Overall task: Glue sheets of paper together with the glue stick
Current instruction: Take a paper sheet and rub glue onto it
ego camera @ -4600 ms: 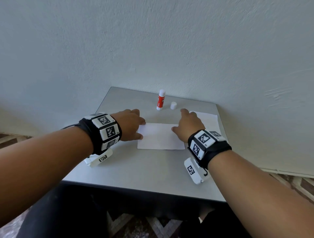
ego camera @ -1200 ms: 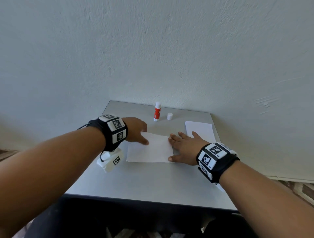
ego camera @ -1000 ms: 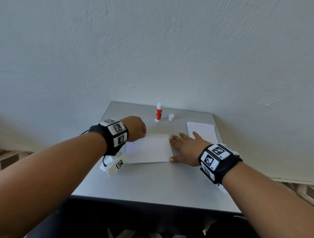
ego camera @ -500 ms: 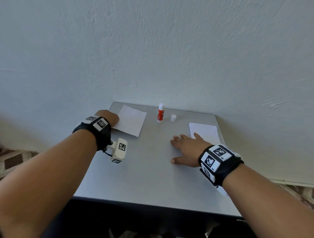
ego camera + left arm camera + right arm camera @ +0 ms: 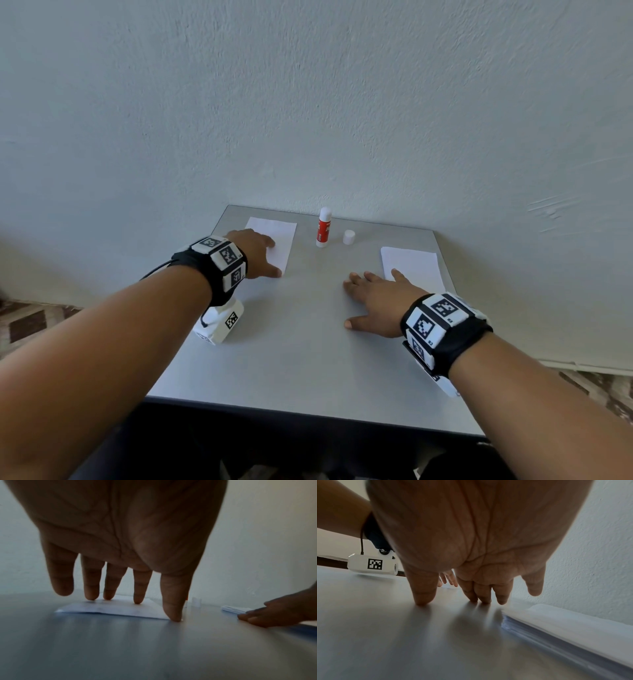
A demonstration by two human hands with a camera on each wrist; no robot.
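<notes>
A white sheet (image 5: 279, 236) (image 5: 118, 608) lies flat at the table's far left corner. My left hand (image 5: 255, 253) (image 5: 120, 599) rests on it with straight fingers, the thumb at its near right corner. A red-and-white glue stick (image 5: 323, 228) stands upright and uncapped at the far middle, its white cap (image 5: 348, 237) just to its right. A stack of white paper (image 5: 411, 269) (image 5: 565, 626) lies at the right edge. My right hand (image 5: 373, 298) (image 5: 471, 599) lies flat on the bare table beside the stack, fingers spread, holding nothing.
The grey table (image 5: 301, 349) stands against a pale wall (image 5: 308, 102). Its near edge drops to a dark area, and patterned floor (image 5: 27, 322) shows at the left.
My left hand carried the sheet from the table's centre to the far left corner and laid it flat there. The right hand stayed flat near the stack.
</notes>
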